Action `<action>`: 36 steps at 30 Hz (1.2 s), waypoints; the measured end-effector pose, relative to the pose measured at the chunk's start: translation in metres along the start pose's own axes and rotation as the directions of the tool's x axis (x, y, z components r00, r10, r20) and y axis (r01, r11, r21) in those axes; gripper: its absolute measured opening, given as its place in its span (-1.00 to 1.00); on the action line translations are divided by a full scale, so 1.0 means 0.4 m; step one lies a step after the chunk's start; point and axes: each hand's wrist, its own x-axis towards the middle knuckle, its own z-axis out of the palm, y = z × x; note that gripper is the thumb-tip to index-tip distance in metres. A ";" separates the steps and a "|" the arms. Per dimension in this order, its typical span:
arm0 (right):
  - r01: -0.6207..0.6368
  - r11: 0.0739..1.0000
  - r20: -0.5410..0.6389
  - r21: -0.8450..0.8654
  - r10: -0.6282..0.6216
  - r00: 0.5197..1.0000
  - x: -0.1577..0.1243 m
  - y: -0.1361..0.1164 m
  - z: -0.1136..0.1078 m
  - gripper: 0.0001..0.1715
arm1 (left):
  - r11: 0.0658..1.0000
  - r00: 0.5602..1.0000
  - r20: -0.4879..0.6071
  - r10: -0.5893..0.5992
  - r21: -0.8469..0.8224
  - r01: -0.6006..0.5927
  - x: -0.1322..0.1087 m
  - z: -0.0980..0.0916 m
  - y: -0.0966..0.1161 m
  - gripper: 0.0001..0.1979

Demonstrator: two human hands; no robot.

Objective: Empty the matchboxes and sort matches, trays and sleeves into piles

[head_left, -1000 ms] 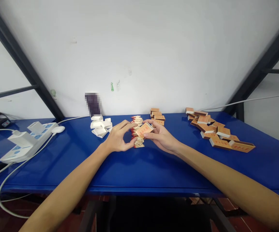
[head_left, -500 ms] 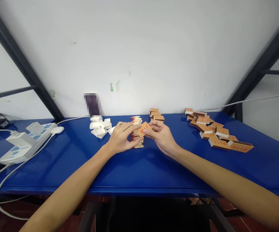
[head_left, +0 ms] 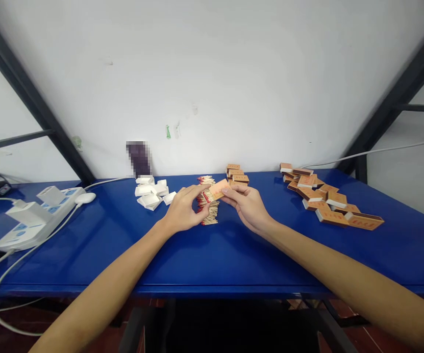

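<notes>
Above a row of loose red-tipped matches (head_left: 209, 216), a partly open matchbox is held between my hands. Its orange sleeve (head_left: 220, 188) lies tilted in my right hand (head_left: 249, 207), pinched between thumb and fingers. From the sleeve's left end sticks out the inner tray (head_left: 208, 195), full of matches with their red heads to the left. My left hand (head_left: 185, 210) grips that tray end between thumb and fingers. The fingertips behind the box are partly hidden.
White empty trays (head_left: 150, 200) lie in a pile to the left. Orange matchboxes (head_left: 239, 179) stand behind my right hand, and a larger pile of matchboxes (head_left: 331, 217) spreads on the right. A power strip (head_left: 31, 234) with cables sits far left on the blue table (head_left: 197, 264).
The matchbox has come open: its match-filled tray now shows at the left of the sleeve. The sleeve shifted slightly up and right between my hands.
</notes>
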 end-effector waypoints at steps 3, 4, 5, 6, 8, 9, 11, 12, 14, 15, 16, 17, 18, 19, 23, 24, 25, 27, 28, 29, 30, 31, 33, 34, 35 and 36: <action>0.011 0.993 0.030 -0.116 -0.007 1.000 0.009 0.002 -0.010 -0.61 | 0.987 0.994 0.020 -0.110 -0.119 0.112 0.003 -0.002 -0.008 -0.56; 0.018 0.989 0.029 -0.147 -0.014 0.999 0.011 0.002 -0.013 -0.58 | 0.973 0.987 0.039 -0.157 -0.168 0.161 0.003 -0.001 -0.013 -0.57; 0.024 0.985 0.029 -0.169 -0.020 0.999 0.013 0.002 -0.014 -0.54 | 0.950 0.975 0.066 -0.211 -0.220 0.220 0.003 0.001 -0.018 -0.58; 0.028 0.982 0.034 -0.184 -0.022 0.999 0.015 0.002 -0.015 -0.49 | 0.920 0.959 0.095 -0.267 -0.273 0.283 0.003 0.004 -0.024 -0.60; 0.038 0.974 0.063 -0.222 -0.024 0.998 0.018 0.002 -0.015 -0.40 | 0.837 0.919 0.150 -0.365 -0.379 0.394 0.002 0.013 -0.038 -0.63; 0.050 0.966 0.089 -0.255 -0.028 0.996 0.019 0.002 -0.014 -0.39 | 0.796 0.901 0.170 -0.398 -0.425 0.431 0.001 0.018 -0.045 -0.63; 0.094 0.936 0.140 -0.339 -0.048 0.989 0.025 0.006 -0.014 -0.47 | 0.737 0.880 0.189 -0.435 -0.487 0.469 -0.001 0.026 -0.059 -0.62; 0.123 0.915 0.160 -0.384 -0.066 0.985 0.028 0.009 -0.015 -0.54 | 0.720 0.873 0.190 -0.449 -0.501 0.480 -0.002 0.029 -0.065 -0.62; 0.187 0.866 0.188 -0.464 -0.110 0.976 0.036 0.015 -0.017 -0.65 | 0.706 0.862 0.181 -0.473 -0.507 0.494 -0.003 0.031 -0.073 -0.62; 0.215 0.841 0.196 -0.496 -0.133 0.972 0.039 0.018 -0.019 -0.69 | 0.707 0.859 0.175 -0.481 -0.502 0.498 -0.004 0.031 -0.076 -0.63; 0.237 0.820 0.204 -0.521 -0.150 0.967 0.042 0.022 -0.021 -0.72 | 0.714 0.858 0.172 -0.484 -0.490 0.501 -0.004 0.030 -0.077 -0.65; 0.255 0.801 0.215 -0.541 -0.161 0.963 0.045 0.024 -0.023 -0.75 | 0.726 0.859 0.172 -0.482 -0.470 0.501 -0.004 0.029 -0.076 -0.66; 0.272 0.783 0.230 -0.559 -0.168 0.959 0.046 0.026 -0.025 -0.78 | 0.745 0.863 0.173 -0.474 -0.444 0.498 -0.005 0.027 -0.075 -0.68; 0.291 0.759 0.250 -0.583 -0.174 0.953 0.047 0.027 -0.027 -0.80 | 0.770 0.871 0.173 -0.460 -0.409 0.489 -0.006 0.025 -0.072 -0.70; 0.407 0.562 0.336 -0.720 -0.232 0.913 0.045 0.026 -0.039 -0.85 | 0.890 0.927 0.141 -0.347 -0.263 0.373 -0.012 0.017 -0.060 -0.79; 0.428 0.515 0.353 -0.742 -0.242 0.904 0.045 0.026 -0.042 -0.84 | 0.910 0.941 0.135 -0.311 -0.243 0.336 -0.013 0.016 -0.058 -0.81; 0.442 0.485 0.367 -0.754 -0.247 0.897 0.043 0.025 -0.045 -0.83 | 0.926 0.952 0.131 -0.276 -0.228 0.299 -0.015 0.015 -0.057 -0.83; 0.454 0.470 0.383 -0.757 -0.243 0.891 0.040 0.026 -0.049 -0.80 | 0.951 0.970 0.126 -0.210 -0.203 0.233 -0.018 0.013 -0.056 -0.85; 0.453 0.475 0.386 -0.754 -0.237 0.891 0.038 0.026 -0.049 -0.77 | 0.961 0.975 0.125 -0.183 -0.187 0.205 -0.018 0.012 -0.057 -0.85; 0.450 0.485 0.386 -0.750 -0.231 0.893 0.036 0.026 -0.049 -0.75 | 0.968 0.978 0.126 -0.164 -0.172 0.184 -0.019 0.011 -0.058 -0.86; 0.446 0.498 0.385 -0.744 -0.227 0.895 0.034 0.026 -0.049 -0.72 | 0.972 0.979 0.131 -0.153 -0.161 0.174 -0.019 0.010 -0.058 -0.86; 0.443 0.513 0.383 -0.736 -0.224 0.896 0.031 0.026 -0.048 -0.69 | 0.973 0.979 0.136 -0.151 -0.156 0.172 -0.019 0.009 -0.059 -0.86; 0.437 0.549 0.385 -0.712 -0.214 0.898 0.028 0.023 -0.046 -0.68 | 0.971 0.976 0.149 -0.159 -0.156 0.182 -0.018 0.008 -0.059 -0.85; 0.432 0.569 0.386 -0.700 -0.207 0.899 0.027 0.021 -0.046 -0.70 | 0.970 0.975 0.153 -0.164 -0.157 0.188 -0.018 0.007 -0.059 -0.84; 0.422 0.589 0.384 -0.689 -0.198 0.902 0.026 0.020 -0.046 -0.72 | 0.969 0.974 0.155 -0.166 -0.158 0.190 -0.018 0.007 -0.058 -0.83; 0.412 0.608 0.380 -0.679 -0.188 0.905 0.026 0.018 -0.046 -0.75 | 0.969 0.973 0.158 -0.166 -0.157 0.190 -0.018 0.007 -0.058 -0.83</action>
